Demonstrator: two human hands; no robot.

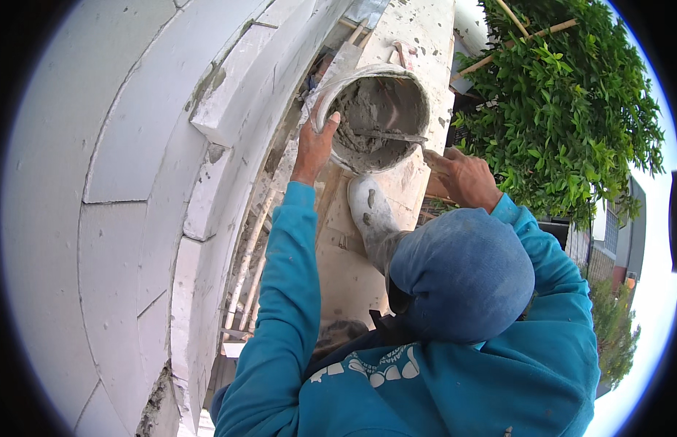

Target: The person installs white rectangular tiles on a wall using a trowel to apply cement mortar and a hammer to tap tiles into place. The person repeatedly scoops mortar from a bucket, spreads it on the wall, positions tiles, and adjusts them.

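Neither my left hand nor my right hand is in view. A person in a teal top [513, 379] and blue head covering [462, 277] is bent over a mortar-crusted bucket [382, 109], seen from above and behind. That person's left hand [315, 149] grips the bucket's left rim. Their right hand [466, 175], at the bucket's lower right, holds a trowel [397, 135] whose blade lies across the opening over wet grey mortar [360, 109]. A mortar-spattered white boot [367, 204] stands just below the bucket.
A pale block wall [120, 146] fills the left side, with thin poles [244, 262] along its base. The bucket sits on a narrow, spattered ledge [418, 22]. Right of it are a leafy tree [564, 109], bamboo poles [542, 33] and a distant building [619, 240].
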